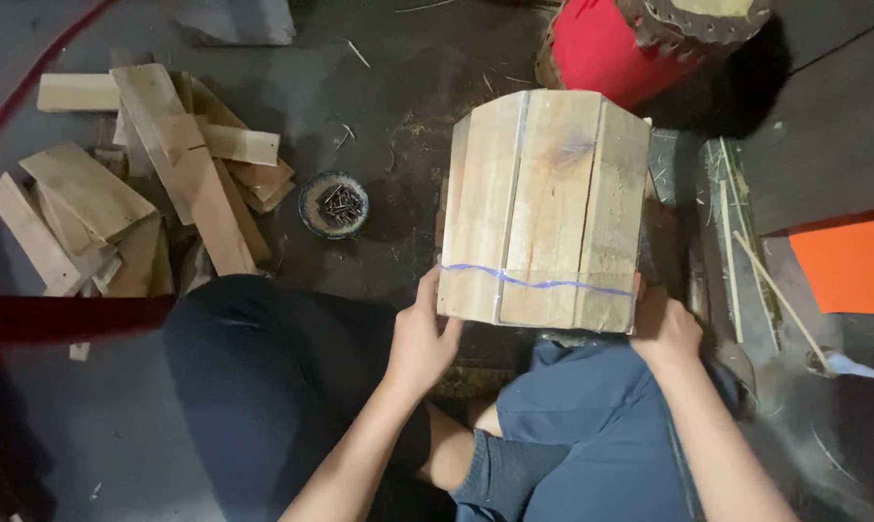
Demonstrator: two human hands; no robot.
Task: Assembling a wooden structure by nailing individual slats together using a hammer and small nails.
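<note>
Head camera looks down on the wooden stave barrel, which I hold between my hands above my lap and the dark floor. Its long axis runs away from me, with the far, slightly narrower end pointing toward the red drum. A blue band goes around its near end. My left hand grasps the near left edge, fingers on the wood. My right hand presses the near right side. Left of the barrel sit a small bowl of nails and a pile of wood offcuts.
</note>
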